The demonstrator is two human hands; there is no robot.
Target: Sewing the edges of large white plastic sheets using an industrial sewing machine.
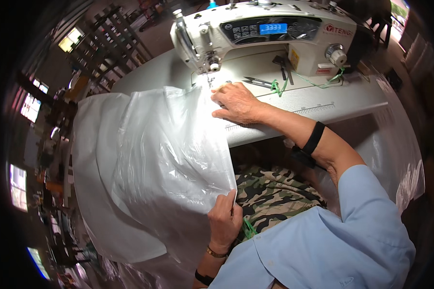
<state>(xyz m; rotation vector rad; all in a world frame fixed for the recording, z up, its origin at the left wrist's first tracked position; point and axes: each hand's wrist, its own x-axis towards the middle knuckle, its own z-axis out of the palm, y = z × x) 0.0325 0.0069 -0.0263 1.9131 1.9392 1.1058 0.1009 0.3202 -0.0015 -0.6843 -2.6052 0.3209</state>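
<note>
A glossy white plastic sheet (154,149) lies in folds over the left of the sewing machine table and hangs down toward my lap. Its right edge runs from under the needle area (210,81) down to my left hand (224,220), which pinches that edge near my lap. My right hand (238,102) rests just right of the needle, its curled fingers and thumb on the sheet's upper edge. Strong lamp light washes out the sheet there, so the exact stitching spot is hard to see. The white sewing machine (270,33) stands above, its blue display lit.
Right of the needle lie black pointed tweezers (258,82), a dark tool (280,67) and green string (278,88). A ruler scale (313,108) marks the table's front edge. Clear plastic (395,149) hangs at the right. Metal racks (108,48) stand behind at the left.
</note>
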